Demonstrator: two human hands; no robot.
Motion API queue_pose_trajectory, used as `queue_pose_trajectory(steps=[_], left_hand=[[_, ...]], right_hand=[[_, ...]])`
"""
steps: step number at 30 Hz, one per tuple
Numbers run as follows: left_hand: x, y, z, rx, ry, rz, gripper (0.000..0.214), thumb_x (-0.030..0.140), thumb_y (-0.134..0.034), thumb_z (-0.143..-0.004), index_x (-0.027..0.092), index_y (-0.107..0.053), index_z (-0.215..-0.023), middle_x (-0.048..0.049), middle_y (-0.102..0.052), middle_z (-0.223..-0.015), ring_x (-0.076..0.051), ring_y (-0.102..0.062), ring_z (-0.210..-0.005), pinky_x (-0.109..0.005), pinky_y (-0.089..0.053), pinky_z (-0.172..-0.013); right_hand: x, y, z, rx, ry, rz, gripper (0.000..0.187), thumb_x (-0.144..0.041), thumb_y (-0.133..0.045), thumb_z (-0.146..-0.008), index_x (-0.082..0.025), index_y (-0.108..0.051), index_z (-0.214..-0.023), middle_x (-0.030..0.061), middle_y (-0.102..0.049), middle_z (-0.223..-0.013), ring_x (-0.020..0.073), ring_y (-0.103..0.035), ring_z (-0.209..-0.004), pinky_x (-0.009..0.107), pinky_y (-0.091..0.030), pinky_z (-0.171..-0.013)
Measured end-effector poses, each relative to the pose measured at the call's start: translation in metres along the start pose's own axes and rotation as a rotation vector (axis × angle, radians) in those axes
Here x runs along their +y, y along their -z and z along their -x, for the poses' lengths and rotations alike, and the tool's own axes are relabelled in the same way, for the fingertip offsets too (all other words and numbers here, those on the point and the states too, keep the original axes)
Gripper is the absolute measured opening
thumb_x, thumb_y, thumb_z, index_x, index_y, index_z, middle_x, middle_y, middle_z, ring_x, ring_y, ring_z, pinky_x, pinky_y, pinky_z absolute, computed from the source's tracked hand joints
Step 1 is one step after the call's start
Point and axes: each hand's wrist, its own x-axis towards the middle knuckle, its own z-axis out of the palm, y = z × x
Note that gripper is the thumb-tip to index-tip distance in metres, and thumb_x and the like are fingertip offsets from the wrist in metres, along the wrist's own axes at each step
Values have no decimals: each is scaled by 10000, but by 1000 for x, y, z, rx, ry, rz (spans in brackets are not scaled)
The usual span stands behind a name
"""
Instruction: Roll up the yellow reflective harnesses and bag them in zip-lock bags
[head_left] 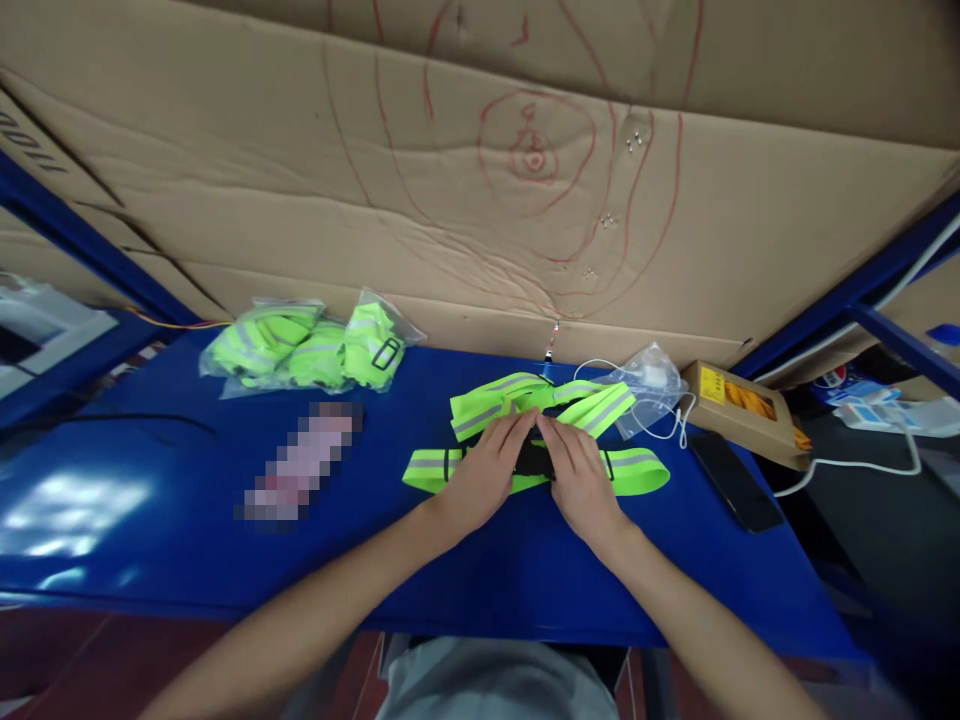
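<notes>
A neon yellow-green reflective strap harness [637,470] with grey bands lies spread on the blue table [150,470]. My left hand [487,470] and my right hand [577,480] rest on its middle, fingertips meeting over a black part of the harness. Both hands lie palm down with fingers pressed together on the straps. More folded straps of the same harness [517,395] lie just behind my fingers.
Bagged neon harnesses [307,345] sit at the back left. An empty clear bag [652,385], a small cardboard box [742,410], a black phone [735,480] and a white cable [855,465] lie to the right. A cardboard wall [480,170] stands behind.
</notes>
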Motion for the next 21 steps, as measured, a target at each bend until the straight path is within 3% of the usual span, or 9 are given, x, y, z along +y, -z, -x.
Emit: queue_pose_trajectory(steps=[3, 6, 8, 9, 11, 13, 16, 19, 21], left_hand=[[7, 16, -2, -36, -29, 35, 897, 53, -548, -892, 234, -129, -1665, -198, -498, -1545, -373, -479, -1450, -616, -348, -1227], [13, 52, -10, -114, -52, 177, 1175, 426, -806, -848, 283, 22, -1669, -215, -440, -1605, -414, -383, -1519, -736, -142, -1242], [17, 78, -18, -120, -26, 312, 1238, 537, -856, -774, 297, -35, -1669, -197, -480, -1586, -393, -400, -1517, -716, -65, -1258], [21, 89, -23, -126, -16, 351, 1155, 552, -866, -753, 296, -184, -1649, -175, -534, -1546, -381, -450, -1484, -697, -51, -1267], [31, 107, -32, -139, -5, 404, 812, 538, -873, -742, 251, -558, -1433, -120, -681, -1369, -353, -603, -1328, -643, -134, -1279], [46, 119, -39, -194, 18, 512, 474, 516, -845, -770, 195, -730, -1100, -68, -770, -1094, -298, -718, -1067, -548, -386, -1187], [74, 127, -45, -282, 80, 788, 387, 482, -851, -767, 169, -745, -967, -40, -770, -917, -242, -725, -874, -358, -579, -867], [93, 123, -48, -186, 173, 996, 419, 406, -898, -724, 179, -737, -1038, -46, -785, -989, -248, -732, -932, -320, -591, -810], [94, 116, -48, -111, 242, 1128, 405, 392, -910, -713, 183, -737, -1014, -40, -789, -945, -236, -742, -876, -323, -602, -781]], right_hand=[[-1, 8, -4, -2, -50, -178, 949, 84, -426, -750, -234, -279, -1631, 161, -635, -1383, 315, -615, -1247, 531, -529, -1049], [-2, 33, -17, 33, -188, -426, 816, 51, -491, -735, -267, -460, -1485, 107, -696, -1278, 294, -643, -1214, 519, -517, -1051], [-5, 57, -30, 53, -280, -643, 719, 22, -538, -743, -275, -499, -1396, 69, -723, -1181, 264, -678, -1152, 476, -528, -1024], [-8, 71, -38, 49, -300, -764, 684, 4, -562, -749, -275, -494, -1370, 52, -727, -1139, 243, -695, -1109, 441, -542, -996], [-14, 97, -55, 4, -294, -946, 673, -25, -612, -752, -275, -478, -1362, 34, -722, -1111, 214, -698, -1084, 371, -556, -944], [-23, 119, -70, -59, -256, -1031, 689, -51, -650, -759, -282, -465, -1381, 30, -710, -1112, 201, -696, -1067, 325, -567, -889], [-39, 141, -86, -23, -251, -918, 654, -72, -637, -775, -308, -485, -1366, 20, -690, -1103, 193, -694, -1008, 309, -576, -817], [-49, 148, -94, 100, -250, -711, 621, -89, -658, -782, -325, -518, -1339, 22, -672, -1100, 211, -683, -1012, 367, -581, -871], [-45, 144, -95, 84, -220, -732, 666, -127, -710, -793, -334, -496, -1389, 40, -657, -1192, 232, -672, -1108, 417, -566, -975]])
